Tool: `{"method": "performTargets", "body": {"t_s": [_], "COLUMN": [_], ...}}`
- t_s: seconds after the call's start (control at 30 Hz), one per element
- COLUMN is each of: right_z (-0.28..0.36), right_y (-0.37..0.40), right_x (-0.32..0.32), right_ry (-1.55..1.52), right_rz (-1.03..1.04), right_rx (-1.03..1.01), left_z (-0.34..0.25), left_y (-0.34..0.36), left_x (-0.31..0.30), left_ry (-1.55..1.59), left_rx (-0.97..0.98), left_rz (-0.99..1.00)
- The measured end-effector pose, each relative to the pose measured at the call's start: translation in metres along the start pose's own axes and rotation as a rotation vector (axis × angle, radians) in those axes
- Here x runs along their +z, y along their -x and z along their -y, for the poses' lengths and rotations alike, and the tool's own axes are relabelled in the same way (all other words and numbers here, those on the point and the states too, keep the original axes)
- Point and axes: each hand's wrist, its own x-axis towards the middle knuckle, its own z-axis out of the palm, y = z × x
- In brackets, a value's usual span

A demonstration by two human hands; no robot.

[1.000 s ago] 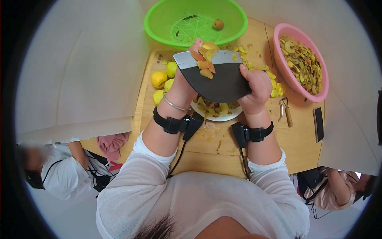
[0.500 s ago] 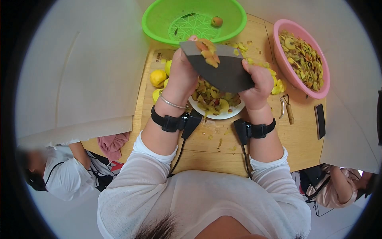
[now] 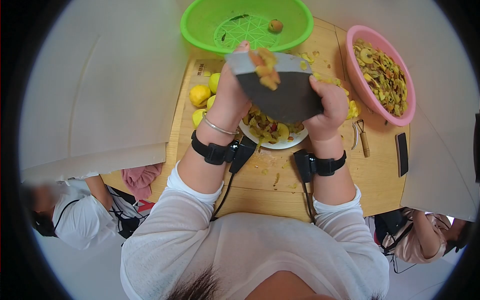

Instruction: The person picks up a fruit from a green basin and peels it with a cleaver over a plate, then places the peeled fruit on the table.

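Makeshift food-prep station in shared workroom. Small wooden table point(image 3: 380, 175) stands between white boards point(image 3: 110, 90), pale floor below. Kitchen gear crowds table: green basin point(image 3: 200, 25), pink basin point(image 3: 350, 70) heaped with fruit slices point(image 3: 382, 70), white plate point(image 3: 280, 145) of cut pieces, whole yellow fruit point(image 3: 199, 95), peeler point(image 3: 361, 137), cleaver point(image 3: 290, 97). Phone point(image 3: 401, 154) lies near table edge. Two other people sit close by, at lower left point(image 3: 85, 220) and lower right point(image 3: 420, 240). Worker wears black wrist bands point(image 3: 216, 154) with cables.

A matt, dark metal cleaver point(image 3: 285, 92), bright along its edge, showed against a smooth wooden table point(image 3: 380, 175), a glossy green plastic basin point(image 3: 192, 30), a pink plastic basin point(image 3: 350, 65) and a shiny white plate point(image 3: 280, 145).
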Motion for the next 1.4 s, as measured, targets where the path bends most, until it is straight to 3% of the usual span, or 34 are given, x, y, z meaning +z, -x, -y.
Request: {"method": "performTargets", "body": {"t_s": [0.07,0.1,0.17,0.23,0.3,0.4,0.53,0.63,0.7,0.73,0.8,0.83,0.93,1.0,1.33,1.4], "right_z": [0.003,0.004,0.005,0.005,0.005,0.005,0.006,0.005,0.008,0.008,0.007,0.006,0.001,0.002,0.003,0.002], "right_y": [-0.002,-0.003,-0.002,-0.002,-0.001,-0.001,-0.002,-0.002,-0.004,-0.005,-0.004,-0.004,0.000,-0.001,-0.003,-0.003], "right_x": [0.001,0.000,0.000,0.002,0.002,0.001,0.002,0.002,-0.001,-0.002,-0.001,-0.001,0.001,0.002,0.002,0.004], "right_ry": [-0.004,0.009,0.024,0.003,0.007,0.018,0.025,0.028,0.024,0.019,0.017,0.014,0.035,0.026,0.031,0.034], "right_rz": [-0.001,0.015,0.030,0.016,0.019,0.030,0.028,0.026,0.045,0.063,0.053,0.043,0.027,0.018,0.007,-0.005], "right_rx": [-0.049,-0.093,-0.136,-0.166,-0.164,-0.162,-0.166,-0.177,-0.170,-0.162,-0.158,-0.154,-0.125,-0.111,-0.079,-0.078], "left_z": [0.004,0.000,-0.013,0.007,0.027,0.030,0.027,0.025,0.016,0.014,0.010,0.006,0.002,0.007,0.006,0.003], "left_y": [-0.004,0.000,0.016,0.013,0.001,0.002,0.002,0.004,0.010,0.008,0.002,0.004,0.005,-0.011,-0.010,-0.009], "left_x": [-0.005,0.000,0.016,-0.002,-0.030,-0.038,-0.035,-0.027,-0.016,-0.013,-0.007,-0.003,-0.002,-0.016,-0.026,-0.026], "left_ry": [0.342,0.341,-0.109,-0.112,-0.662,-0.865,-0.781,-0.842,-0.291,-0.291,0.006,0.006,0.118,0.388,0.288,0.352], "left_rx": [-0.222,-0.223,-0.055,-0.019,0.596,0.613,0.494,0.629,0.266,0.266,0.023,0.023,-0.024,-0.263,-0.086,-0.088], "left_rz": [0.009,0.008,-0.184,-0.202,0.075,0.079,0.096,0.060,0.055,0.055,-0.079,-0.079,-0.052,0.069,0.071,0.184]}}
